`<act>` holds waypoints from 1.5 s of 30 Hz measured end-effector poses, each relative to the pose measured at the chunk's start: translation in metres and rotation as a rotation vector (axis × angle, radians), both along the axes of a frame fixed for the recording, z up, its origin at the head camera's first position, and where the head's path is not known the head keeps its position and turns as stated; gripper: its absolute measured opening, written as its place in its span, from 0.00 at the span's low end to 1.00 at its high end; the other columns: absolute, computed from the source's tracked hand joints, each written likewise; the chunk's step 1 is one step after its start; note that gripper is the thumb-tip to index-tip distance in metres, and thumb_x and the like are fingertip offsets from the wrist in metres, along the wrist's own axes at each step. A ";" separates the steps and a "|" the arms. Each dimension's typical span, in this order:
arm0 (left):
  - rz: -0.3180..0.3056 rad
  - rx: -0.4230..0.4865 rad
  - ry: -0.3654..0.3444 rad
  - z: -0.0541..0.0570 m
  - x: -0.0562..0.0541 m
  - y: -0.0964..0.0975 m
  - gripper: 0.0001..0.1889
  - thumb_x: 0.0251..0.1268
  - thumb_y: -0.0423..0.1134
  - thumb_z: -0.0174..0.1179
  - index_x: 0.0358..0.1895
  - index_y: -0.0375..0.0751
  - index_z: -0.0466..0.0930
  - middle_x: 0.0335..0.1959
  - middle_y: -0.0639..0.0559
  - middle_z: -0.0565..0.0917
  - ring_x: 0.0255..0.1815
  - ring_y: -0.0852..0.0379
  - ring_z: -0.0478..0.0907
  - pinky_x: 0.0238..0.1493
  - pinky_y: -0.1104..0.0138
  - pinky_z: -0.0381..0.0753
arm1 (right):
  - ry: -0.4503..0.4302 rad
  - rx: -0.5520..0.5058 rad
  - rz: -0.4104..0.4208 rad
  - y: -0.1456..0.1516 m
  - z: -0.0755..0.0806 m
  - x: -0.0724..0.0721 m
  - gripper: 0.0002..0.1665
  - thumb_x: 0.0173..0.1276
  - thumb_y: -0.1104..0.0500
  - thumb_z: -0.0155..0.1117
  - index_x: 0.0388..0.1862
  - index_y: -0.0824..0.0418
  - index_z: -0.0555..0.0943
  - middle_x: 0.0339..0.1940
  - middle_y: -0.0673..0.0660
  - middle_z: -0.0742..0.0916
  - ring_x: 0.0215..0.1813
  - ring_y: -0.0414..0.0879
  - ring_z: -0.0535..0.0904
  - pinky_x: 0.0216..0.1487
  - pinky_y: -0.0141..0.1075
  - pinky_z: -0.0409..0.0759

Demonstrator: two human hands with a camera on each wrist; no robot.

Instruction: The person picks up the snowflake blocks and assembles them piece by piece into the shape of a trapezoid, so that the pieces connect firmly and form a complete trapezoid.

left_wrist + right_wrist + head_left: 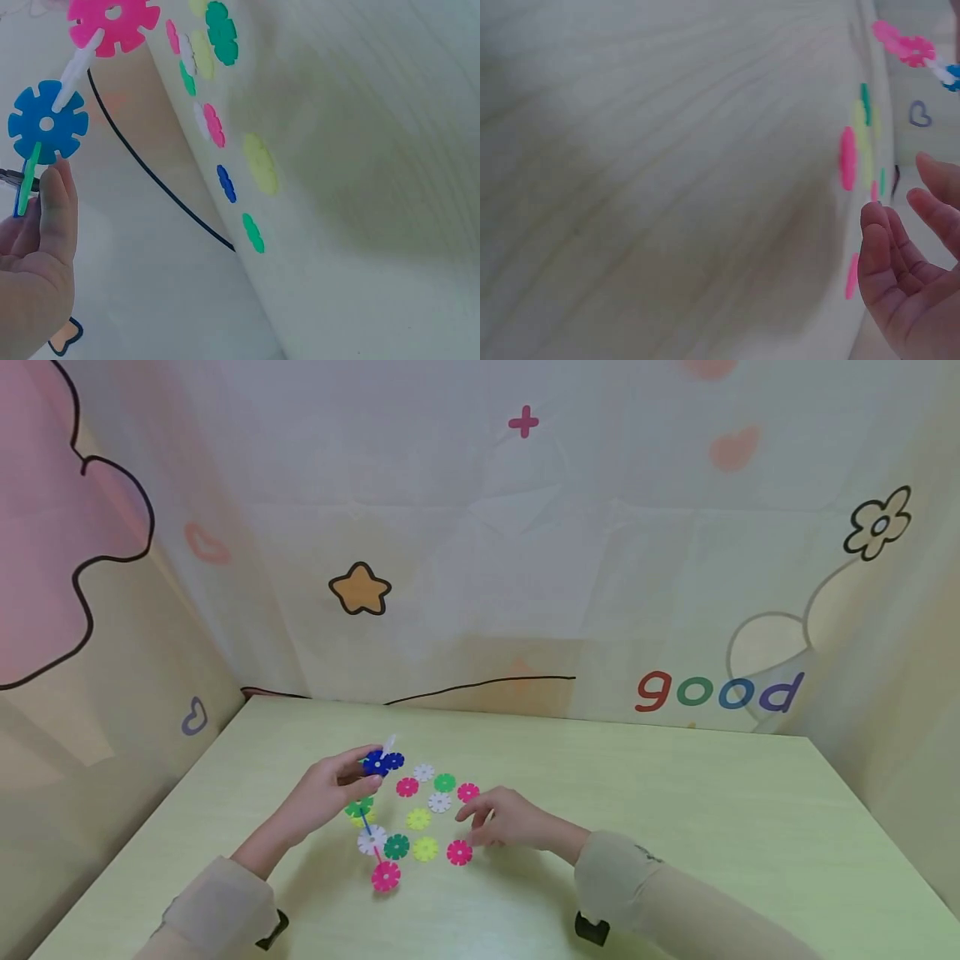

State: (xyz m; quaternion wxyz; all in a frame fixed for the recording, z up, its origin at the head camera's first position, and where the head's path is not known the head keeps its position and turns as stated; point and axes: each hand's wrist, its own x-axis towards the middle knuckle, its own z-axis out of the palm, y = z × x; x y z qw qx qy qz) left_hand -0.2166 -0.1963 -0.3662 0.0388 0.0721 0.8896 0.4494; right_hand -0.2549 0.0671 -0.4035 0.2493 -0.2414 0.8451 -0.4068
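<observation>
The word "good" is on the cloth behind the table, low on the right. The g is red, one o is green, the next is blue, and the d is purple. Higher up, the cloth has a pink plus sign.

On the pale, wood-grained worktop lay loose notched discs in pink, yellow, white and green.
</observation>
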 end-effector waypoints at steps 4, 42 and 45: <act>0.016 0.003 -0.028 -0.002 -0.001 -0.002 0.29 0.58 0.50 0.55 0.63 0.48 0.62 0.44 0.45 0.78 0.46 0.52 0.76 0.45 0.61 0.77 | 0.026 0.092 -0.003 -0.010 -0.012 -0.002 0.18 0.53 0.59 0.66 0.45 0.56 0.80 0.27 0.51 0.79 0.24 0.45 0.74 0.26 0.32 0.74; 0.020 0.045 -0.085 -0.004 0.000 0.007 0.29 0.57 0.47 0.57 0.62 0.44 0.64 0.46 0.45 0.78 0.43 0.54 0.78 0.43 0.62 0.78 | 0.173 0.320 0.150 -0.006 -0.012 0.014 0.10 0.49 0.61 0.69 0.27 0.52 0.76 0.24 0.45 0.76 0.29 0.39 0.70 0.32 0.28 0.70; 0.013 0.048 -0.088 -0.004 0.000 0.009 0.29 0.57 0.48 0.57 0.62 0.43 0.63 0.45 0.45 0.78 0.42 0.55 0.78 0.43 0.63 0.78 | 0.196 0.302 0.175 0.000 -0.012 0.017 0.12 0.49 0.63 0.68 0.26 0.53 0.73 0.22 0.45 0.75 0.28 0.37 0.68 0.31 0.27 0.69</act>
